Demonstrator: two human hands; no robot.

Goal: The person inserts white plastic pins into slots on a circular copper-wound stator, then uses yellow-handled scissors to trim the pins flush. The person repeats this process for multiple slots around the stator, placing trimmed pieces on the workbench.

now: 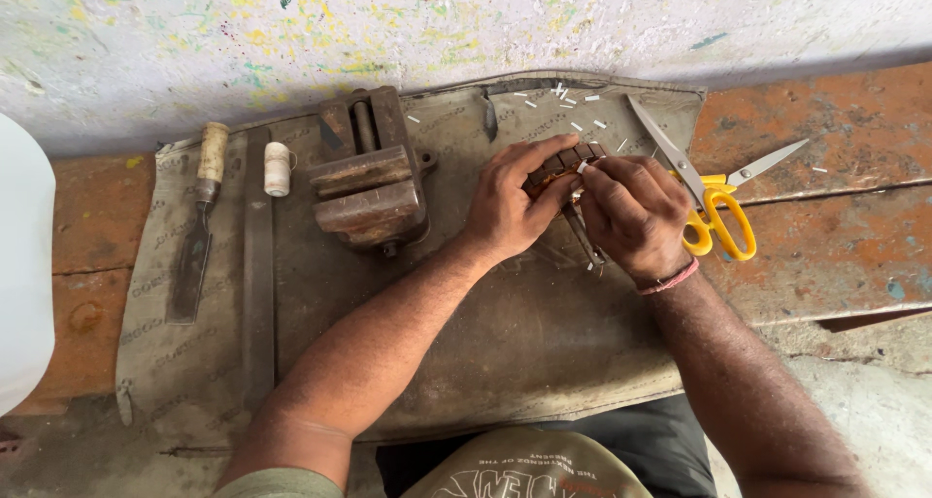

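1. A small dark segmented strip (568, 158) is held over the grey mat (505, 343), just right of the rusty bench vise (369, 182).
2. The left hand (510, 202) is closed around the strip's left end.
3. The right hand (636, 212) is pinched on a small white piece (582, 167) at the strip, so a fitting step seems in hand.
4. A careful, steady press is judged needed next.
5. Yellow-handled scissors (714, 202) lie just right.

A small workshop is shown: a rusty vise (369, 173), a file (199, 221) and scissors (704, 192) are laid on a worn, paint-flecked surface (835, 255).
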